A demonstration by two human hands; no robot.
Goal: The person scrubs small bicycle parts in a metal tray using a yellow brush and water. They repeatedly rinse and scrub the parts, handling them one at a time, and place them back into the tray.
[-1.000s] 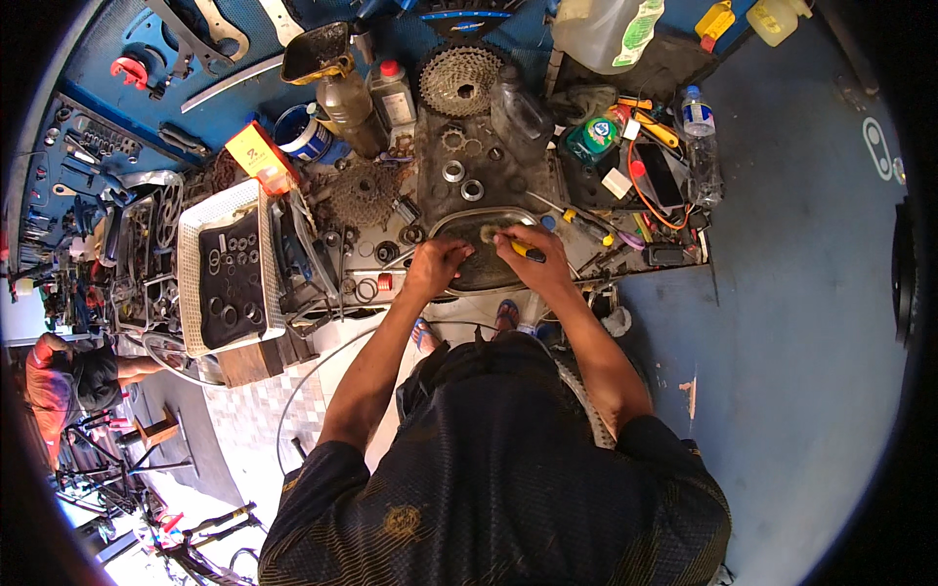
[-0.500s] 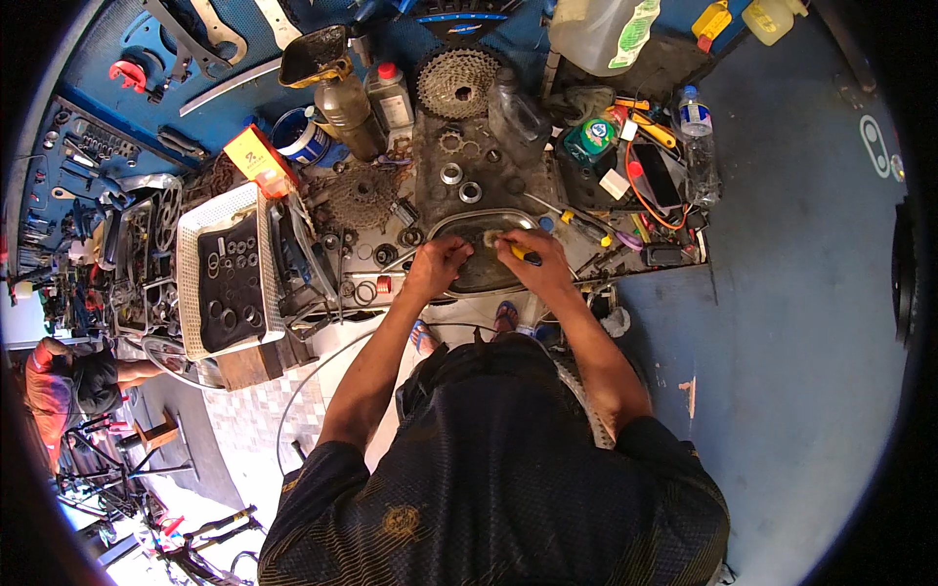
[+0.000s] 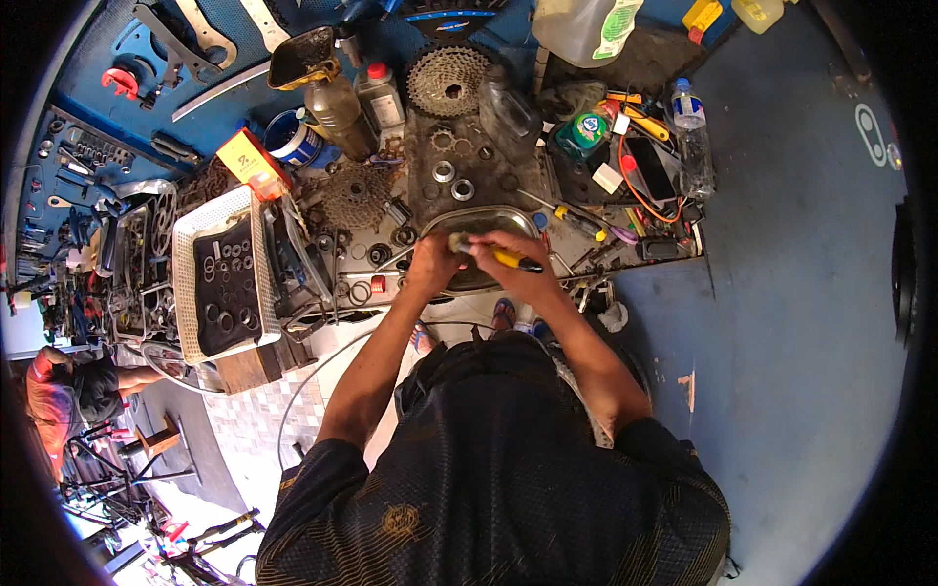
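My right hand [image 3: 528,276] is closed round a brush [image 3: 509,258] with a yellow and black handle. The pale bristle end points left and meets the fingers of my left hand [image 3: 433,266]. Those left fingers are pinched together, and whatever sits between them is too small and covered to make out. Both hands are over an oval metal tray [image 3: 486,209] at the bench's front edge, hiding much of its inside. Just beyond the tray lie two metal rings [image 3: 462,189]. A screwdriver [image 3: 580,223] with a yellow and black handle rests to the right.
On the left stands a white basket [image 3: 186,283] of small rings on dark cloth. Bottles, a large cassette [image 3: 449,81] and a dark cassette [image 3: 355,194] fill the bench's back. At right are a phone [image 3: 652,170] and a water bottle [image 3: 693,137]. Another person [image 3: 54,400] is far left.
My right hand has moved left with the brush, bringing its bristles against my left fingers. The brush handle now lies flatter and shows more. The view has shifted slightly.
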